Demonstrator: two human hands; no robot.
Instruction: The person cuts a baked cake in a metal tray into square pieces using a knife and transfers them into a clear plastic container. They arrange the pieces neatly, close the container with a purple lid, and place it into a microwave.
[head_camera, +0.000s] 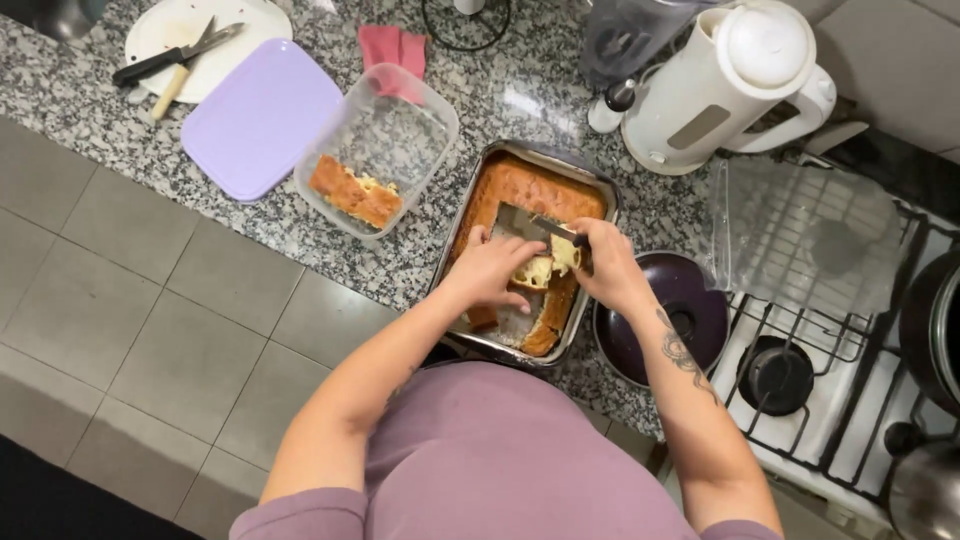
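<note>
On the speckled granite counter (90, 100), a clear plastic container (420, 120) stands open with browned cake pieces (355, 192) lying against its near wall; its flat lilac lid (255, 115) rests just beside it, and a folded pink cloth (390, 45) lies behind. A white plate (160, 25) at the far corner carries a knife and a wooden-handled utensil. No legible labels noted.

The rectangular metal baking tray (455, 245) sits at the counter edge, partly emptied, with golden-crusted cake remaining along its far end and right side. The left hand (490, 270) is partly curled, fingers resting on a pale-yellow cake piece (545, 265) inside the tray. The right hand (605, 262) is closed around the dark handle of a metal spatula (525, 222), whose blade lies flat in the tray, touching the same piece.

A white plastic kettle (730, 80) stands behind the tray (matte, rounded body). A dark glossy pan lid (700, 300) lies beside the tray, next to the white gas stove (800, 400).
</note>
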